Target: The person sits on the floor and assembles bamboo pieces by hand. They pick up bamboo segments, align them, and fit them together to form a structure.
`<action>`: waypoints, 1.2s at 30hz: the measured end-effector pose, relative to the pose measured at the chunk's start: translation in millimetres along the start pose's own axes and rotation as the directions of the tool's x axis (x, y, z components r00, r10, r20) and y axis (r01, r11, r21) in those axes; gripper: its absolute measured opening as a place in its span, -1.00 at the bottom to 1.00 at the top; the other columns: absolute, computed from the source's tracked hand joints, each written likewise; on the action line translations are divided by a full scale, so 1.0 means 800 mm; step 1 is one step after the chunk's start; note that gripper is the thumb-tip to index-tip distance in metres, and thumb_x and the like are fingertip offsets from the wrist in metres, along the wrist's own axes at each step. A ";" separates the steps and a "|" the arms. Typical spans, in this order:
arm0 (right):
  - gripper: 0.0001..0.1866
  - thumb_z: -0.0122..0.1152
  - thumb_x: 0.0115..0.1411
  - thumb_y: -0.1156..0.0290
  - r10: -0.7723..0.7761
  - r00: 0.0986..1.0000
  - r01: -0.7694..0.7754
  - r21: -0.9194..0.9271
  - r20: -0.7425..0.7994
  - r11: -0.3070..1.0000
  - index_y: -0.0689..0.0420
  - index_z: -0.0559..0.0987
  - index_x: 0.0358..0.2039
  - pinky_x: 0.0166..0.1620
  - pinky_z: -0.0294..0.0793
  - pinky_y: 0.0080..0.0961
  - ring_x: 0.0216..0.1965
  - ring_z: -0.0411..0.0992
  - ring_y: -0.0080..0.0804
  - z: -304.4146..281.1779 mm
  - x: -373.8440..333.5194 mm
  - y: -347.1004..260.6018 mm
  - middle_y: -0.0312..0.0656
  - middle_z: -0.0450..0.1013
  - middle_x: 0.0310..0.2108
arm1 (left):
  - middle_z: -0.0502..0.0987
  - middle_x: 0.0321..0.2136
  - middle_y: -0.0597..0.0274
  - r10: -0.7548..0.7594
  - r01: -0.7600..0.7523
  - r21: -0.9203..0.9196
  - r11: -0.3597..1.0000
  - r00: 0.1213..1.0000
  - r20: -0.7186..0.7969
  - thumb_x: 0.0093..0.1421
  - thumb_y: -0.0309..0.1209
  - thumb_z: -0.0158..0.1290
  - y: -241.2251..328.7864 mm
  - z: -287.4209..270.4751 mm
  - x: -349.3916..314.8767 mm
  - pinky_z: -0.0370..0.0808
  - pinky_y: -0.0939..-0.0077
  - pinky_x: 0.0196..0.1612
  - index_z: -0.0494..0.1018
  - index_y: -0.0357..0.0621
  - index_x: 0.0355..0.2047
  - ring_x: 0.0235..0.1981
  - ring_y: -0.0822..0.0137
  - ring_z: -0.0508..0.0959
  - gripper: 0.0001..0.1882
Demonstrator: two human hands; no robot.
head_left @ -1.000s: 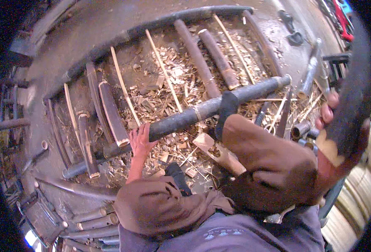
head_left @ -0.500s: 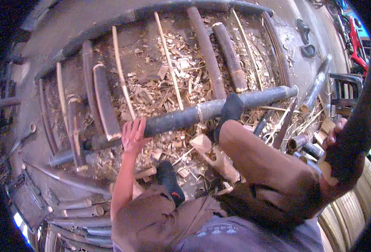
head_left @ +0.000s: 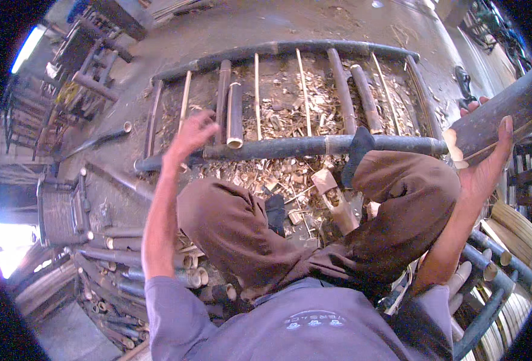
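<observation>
On the right, my right hand (head_left: 482, 171) grips a thick dark bamboo section (head_left: 497, 117), its pale cut end toward me. The section's far end runs out of view. My left hand (head_left: 196, 132), somewhat blurred, is raised over the left part of a bamboo frame, fingers apart and nothing visible in them. Beneath it passes the frame's near pole (head_left: 266, 148), partly hidden by the hand and arm. A short bamboo piece (head_left: 234, 114) leans on that pole just right of the hand. Several crosspieces (head_left: 341, 90) join the near pole to the far pole (head_left: 302, 47).
Wood chips (head_left: 320, 96) litter the ground inside the frame. A split bamboo piece (head_left: 341, 210) lies between my legs. Bamboo lengths are stacked at lower left (head_left: 127, 256) and lower right (head_left: 488, 259). A bamboo chair (head_left: 64, 210) stands at left, and dark sandals (head_left: 463, 81) lie at right.
My left hand has lifted off the near pole. My right hand has swung the thick bamboo section from steeply upright to a more level slant. The view has shifted, showing more of the left side.
</observation>
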State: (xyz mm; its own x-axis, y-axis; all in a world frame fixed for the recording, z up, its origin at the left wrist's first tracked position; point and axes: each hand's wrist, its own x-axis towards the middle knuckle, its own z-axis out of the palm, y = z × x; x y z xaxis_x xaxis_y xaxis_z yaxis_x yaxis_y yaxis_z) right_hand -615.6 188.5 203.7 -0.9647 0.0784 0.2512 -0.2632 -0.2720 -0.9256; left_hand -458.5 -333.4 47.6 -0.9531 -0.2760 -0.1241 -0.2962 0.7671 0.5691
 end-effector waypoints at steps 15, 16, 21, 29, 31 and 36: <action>-0.31 0.43 -0.03 -0.04 -0.130 0.814 0.527 -0.626 0.566 0.575 0.20 0.50 -0.03 0.00 0.47 -0.32 -0.09 0.53 -0.21 0.053 -0.024 -0.004 -0.02 0.56 -0.16 | 0.54 -0.09 0.11 0.581 -0.581 0.022 0.814 0.812 -0.058 0.25 -0.18 0.09 0.318 -0.108 -0.065 0.44 0.41 0.05 0.37 -0.17 0.11 -0.05 0.34 0.51 -0.51; -0.34 0.42 -0.02 -0.02 -0.098 0.797 0.532 -0.617 0.596 0.580 0.19 0.50 -0.04 -0.01 0.48 -0.32 -0.11 0.54 -0.21 0.061 -0.021 0.017 0.00 0.56 -0.17 | 0.55 -0.10 0.13 0.683 -0.682 0.055 0.730 0.723 -0.103 0.24 -0.19 0.11 0.321 -0.102 -0.049 0.45 0.40 0.04 0.38 -0.18 0.10 -0.06 0.34 0.52 -0.51; -0.27 0.45 -0.02 0.04 -0.020 0.703 0.547 -0.521 0.711 0.655 0.17 0.41 0.07 0.04 0.45 -0.33 -0.07 0.50 -0.28 0.098 -0.042 0.035 -0.08 0.53 -0.11 | 0.37 0.10 -0.11 0.670 -0.636 -0.548 0.543 0.722 -0.175 0.12 0.09 0.16 0.396 -0.045 -0.014 0.30 0.12 0.21 0.17 -0.25 0.23 0.20 0.14 0.31 -0.14; -0.53 0.28 0.18 0.21 0.014 0.915 0.243 -0.578 0.403 0.779 0.18 0.45 0.03 -0.05 0.47 -0.41 -0.16 0.51 -0.39 0.060 -0.052 0.214 -0.13 0.54 -0.18 | 0.54 -0.11 0.15 0.520 -0.432 -0.657 0.617 0.851 -0.071 0.02 -0.18 0.34 0.354 0.075 0.093 0.48 0.45 -0.01 0.37 -0.20 0.05 -0.12 0.40 0.52 -0.35; -0.65 0.12 0.25 0.27 0.121 0.965 0.034 -0.570 0.233 0.821 0.24 0.46 -0.06 -0.10 0.47 -0.32 -0.17 0.53 -0.17 0.046 -0.131 0.258 0.04 0.53 -0.21 | 0.54 -0.11 0.20 0.435 -0.352 -0.752 0.557 0.895 -0.096 -0.05 -0.24 0.40 0.319 0.121 0.113 0.48 0.43 -0.01 0.36 -0.19 0.05 -0.12 0.40 0.52 -0.32; -0.68 0.14 0.16 0.31 0.492 0.691 0.121 -0.755 0.530 0.644 0.14 0.51 -0.09 -0.07 0.45 -0.10 -0.15 0.43 0.09 -0.001 -0.309 0.355 0.09 0.46 -0.21 | 0.53 -0.11 0.23 0.276 -0.239 -0.772 0.589 0.957 -0.086 -0.08 -0.33 0.42 0.262 0.194 0.133 0.49 0.41 0.00 0.33 -0.19 0.07 -0.13 0.41 0.53 -0.28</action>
State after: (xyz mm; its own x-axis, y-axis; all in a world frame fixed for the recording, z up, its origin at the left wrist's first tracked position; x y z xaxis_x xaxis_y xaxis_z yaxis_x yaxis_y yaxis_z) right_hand -451.8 92.9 -121.2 -0.7985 -0.5875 -0.1314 -0.2827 0.5587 -0.7797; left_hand -631.9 -111.9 27.4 -0.9889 -0.1026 0.1076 0.1006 0.0709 0.9924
